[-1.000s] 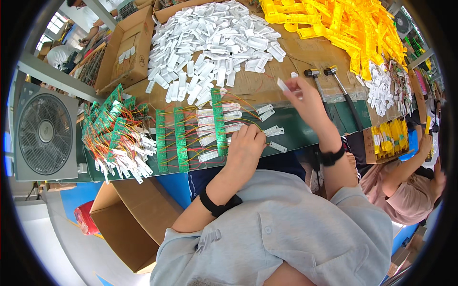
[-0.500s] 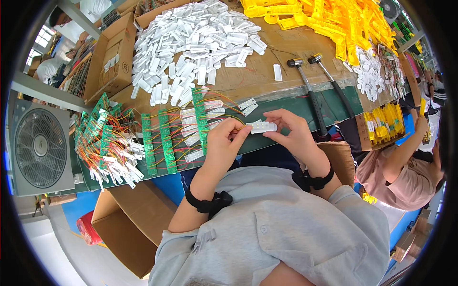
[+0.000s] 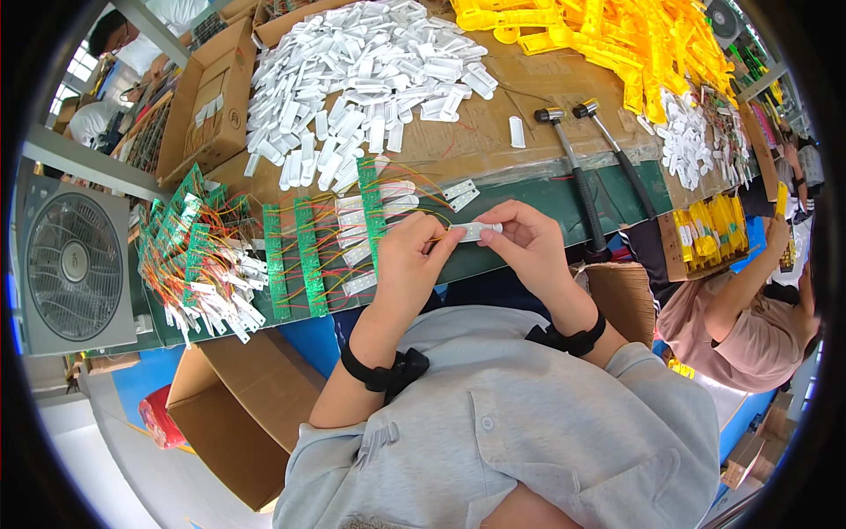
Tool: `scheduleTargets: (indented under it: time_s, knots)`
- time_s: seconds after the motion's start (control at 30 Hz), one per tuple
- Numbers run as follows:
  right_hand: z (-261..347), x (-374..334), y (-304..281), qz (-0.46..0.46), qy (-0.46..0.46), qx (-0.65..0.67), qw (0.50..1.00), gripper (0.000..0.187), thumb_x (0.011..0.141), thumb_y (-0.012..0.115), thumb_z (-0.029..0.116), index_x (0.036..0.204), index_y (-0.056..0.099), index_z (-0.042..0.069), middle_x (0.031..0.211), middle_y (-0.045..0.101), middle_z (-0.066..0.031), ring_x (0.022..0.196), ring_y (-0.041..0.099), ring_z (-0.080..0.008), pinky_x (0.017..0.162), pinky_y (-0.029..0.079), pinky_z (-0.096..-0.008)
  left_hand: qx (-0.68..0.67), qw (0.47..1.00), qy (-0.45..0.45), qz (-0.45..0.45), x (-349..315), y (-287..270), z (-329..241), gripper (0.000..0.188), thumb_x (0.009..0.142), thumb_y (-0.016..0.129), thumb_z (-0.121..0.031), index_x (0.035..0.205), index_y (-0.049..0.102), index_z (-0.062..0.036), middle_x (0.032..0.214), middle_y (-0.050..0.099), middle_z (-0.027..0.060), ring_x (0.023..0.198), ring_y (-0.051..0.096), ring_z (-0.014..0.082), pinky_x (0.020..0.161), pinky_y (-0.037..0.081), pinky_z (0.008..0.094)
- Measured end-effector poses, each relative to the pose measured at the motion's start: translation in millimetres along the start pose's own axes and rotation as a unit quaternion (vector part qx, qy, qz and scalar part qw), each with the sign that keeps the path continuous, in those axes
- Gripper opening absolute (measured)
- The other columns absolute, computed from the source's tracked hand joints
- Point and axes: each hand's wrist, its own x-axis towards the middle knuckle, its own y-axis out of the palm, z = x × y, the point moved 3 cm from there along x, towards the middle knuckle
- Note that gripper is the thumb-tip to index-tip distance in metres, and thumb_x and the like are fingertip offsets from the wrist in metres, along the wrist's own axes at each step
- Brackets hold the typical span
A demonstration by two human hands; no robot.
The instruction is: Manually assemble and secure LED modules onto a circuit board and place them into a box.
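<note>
Between both hands, above the green table edge, is a small white LED strip board (image 3: 474, 232), apparently lying in a white plastic cover; the fit is partly hidden by fingers. My left hand (image 3: 412, 251) pinches its left end, where thin wires run in. The thumb and fingers of my right hand (image 3: 530, 245) close on its right end. Left of them, green circuit boards (image 3: 310, 257) lie in a row, wired to white LED boards (image 3: 357, 253). Two more white LED boards (image 3: 461, 194) rest just beyond my hands.
White plastic covers (image 3: 370, 75) are heaped at the far side, with one loose cover (image 3: 516, 132). Two hammers (image 3: 579, 189) (image 3: 621, 159) lie to the right, near yellow plastic parts (image 3: 608, 44). A wired-board pile (image 3: 198, 264) and a fan (image 3: 75, 264) stand left. Another person (image 3: 731, 326) sits right.
My right hand has shifted slightly left and inward, its fingers now covering more of the white piece. My left hand keeps its pinch nearly in place.
</note>
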Motion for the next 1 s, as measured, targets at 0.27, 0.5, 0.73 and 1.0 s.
scheduleTargets:
  time_s: [0.27,0.5,0.73,1.0]
  knots:
    - [10.0,1.7,12.3,-0.008,-0.119,-0.161,0.98,0.017,0.085,0.065,-0.011,0.097,0.066,0.0,0.1,0.065,-0.0087,0.092,0.065,-0.0162,0.08,0.054,-0.0262,0.033,0.999,-0.005,-0.019,-3.4,-4.5,-1.0,0.031,0.081,0.077,-0.014,0.067,0.052,-0.002,0.062,0.045,0.009,0.057,0.043,0.0244,0.052,0.034,0.0373]
    - [14.7,0.0,13.9,-0.002,-0.235,-0.281,0.93,0.017,0.082,0.067,-0.011,0.095,0.067,0.0,0.092,0.067,-0.009,0.089,0.066,-0.0159,0.073,0.056,-0.0256,0.021,0.998,0.052,-0.036,-6.8,-3.3,1.7,0.026,0.08,0.078,-0.011,0.069,0.056,-0.0016,0.062,0.045,0.0048,0.054,0.04,0.0158,0.049,0.032,0.0307]
    - [7.2,0.5,13.9,0.012,-0.037,-0.214,0.976,0.014,0.088,0.062,-0.007,0.101,0.066,-0.003,0.092,0.066,-0.0106,0.079,0.07,-0.0167,0.066,0.057,-0.0256,0.069,0.994,0.079,-0.038,-6.9,-8.8,5.1,0.02,0.08,0.077,-0.008,0.073,0.06,-0.001,0.069,0.053,0.0054,0.058,0.047,0.0165,0.053,0.038,0.0302]
    - [-6.4,1.7,18.9,-0.059,-0.038,-0.061,0.996,0.015,0.094,0.054,-0.007,0.105,0.064,-0.005,0.097,0.062,-0.0095,0.078,0.069,-0.0157,0.07,0.057,-0.0262,0.028,0.999,0.032,-0.009,-4.9,-14.1,10.9,0.01,0.079,0.076,-0.005,0.083,0.067,-0.0016,0.09,0.06,0.0083,0.081,0.057,0.0206,0.072,0.047,0.0303]
